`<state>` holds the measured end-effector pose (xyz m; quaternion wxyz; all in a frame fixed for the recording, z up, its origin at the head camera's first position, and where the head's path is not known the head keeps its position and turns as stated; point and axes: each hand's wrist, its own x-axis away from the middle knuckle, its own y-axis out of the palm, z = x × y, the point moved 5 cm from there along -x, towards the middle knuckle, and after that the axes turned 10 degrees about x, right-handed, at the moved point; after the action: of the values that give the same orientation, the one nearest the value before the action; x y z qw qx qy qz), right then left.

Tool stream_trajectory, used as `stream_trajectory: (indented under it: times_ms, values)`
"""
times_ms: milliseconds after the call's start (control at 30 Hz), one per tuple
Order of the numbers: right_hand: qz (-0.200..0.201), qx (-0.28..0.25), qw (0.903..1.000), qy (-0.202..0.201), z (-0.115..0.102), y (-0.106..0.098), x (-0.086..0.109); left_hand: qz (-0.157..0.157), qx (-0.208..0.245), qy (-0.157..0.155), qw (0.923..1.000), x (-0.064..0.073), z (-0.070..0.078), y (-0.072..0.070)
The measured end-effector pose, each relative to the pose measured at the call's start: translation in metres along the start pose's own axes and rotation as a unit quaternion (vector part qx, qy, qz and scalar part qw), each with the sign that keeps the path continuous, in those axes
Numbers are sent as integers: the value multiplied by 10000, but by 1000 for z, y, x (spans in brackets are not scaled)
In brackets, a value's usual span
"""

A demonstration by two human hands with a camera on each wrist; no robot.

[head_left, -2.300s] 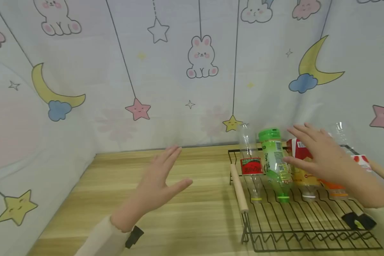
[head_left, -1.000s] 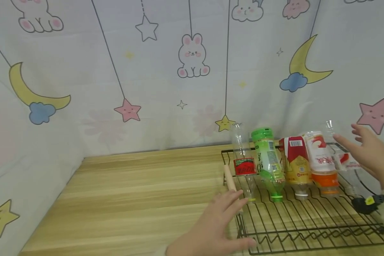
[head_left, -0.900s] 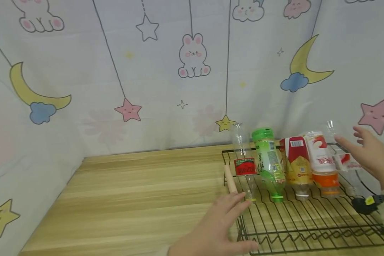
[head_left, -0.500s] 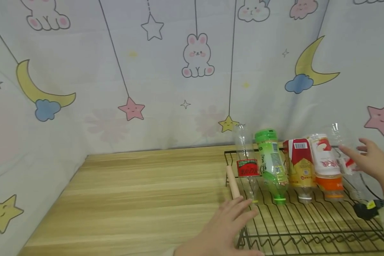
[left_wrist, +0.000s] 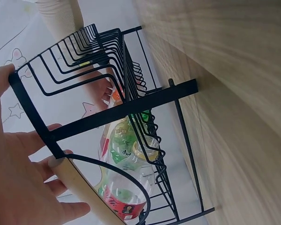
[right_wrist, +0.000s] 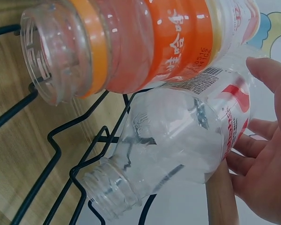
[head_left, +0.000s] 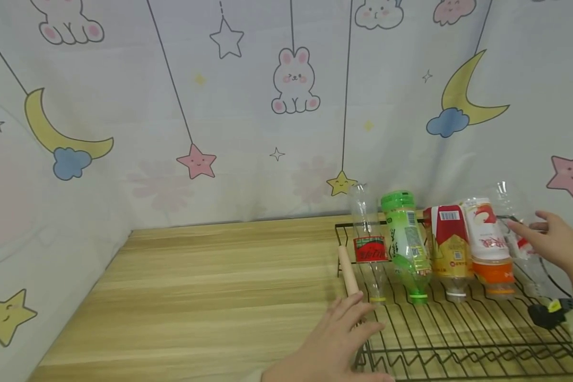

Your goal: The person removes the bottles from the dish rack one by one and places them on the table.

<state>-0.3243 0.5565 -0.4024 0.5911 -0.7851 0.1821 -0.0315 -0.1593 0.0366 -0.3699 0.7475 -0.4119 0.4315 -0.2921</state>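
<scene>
My left hand is at the front left corner of a black wire rack, its fingertips at the wooden handle. The left wrist view shows its fingers extended beside that handle, with the thumb at the black frame's corner. My right hand is spread at the rack's right side, next to a clear bottle with a white and red label. In the right wrist view its thumb lies near the bottle's base, and its fingers reach behind the bottle by the other wooden handle.
Leaning neck-down along the rack are a red-labelled clear bottle, a green bottle, a red and yellow bottle and a white and orange bottle. The wooden table extends left. A patterned cloth hangs behind.
Since the first frame, my left hand has come right and down from over the table to the rack's left handle. My right hand has moved right, from over the bottles to the rack's right side.
</scene>
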Motion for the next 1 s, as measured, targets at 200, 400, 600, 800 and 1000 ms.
stream_trajectory:
  times_ms: [200,400,600,800,1000]
  values:
    - [-157,84,9998,31,2,3,0,69,-45,40,10000,1,0,1]
    - [-234,185,9996,19,-2,0,4,184,6,142,9997,1,-1,2]
    - [-194,182,9996,9,2,3,1,241,-6,170,9996,1,-1,1]
    - [-67,134,9999,41,4,2,-3,299,-116,167,9993,2,0,1]
    - [106,-51,9999,126,-5,-11,4,216,-40,86,9997,2,0,1]
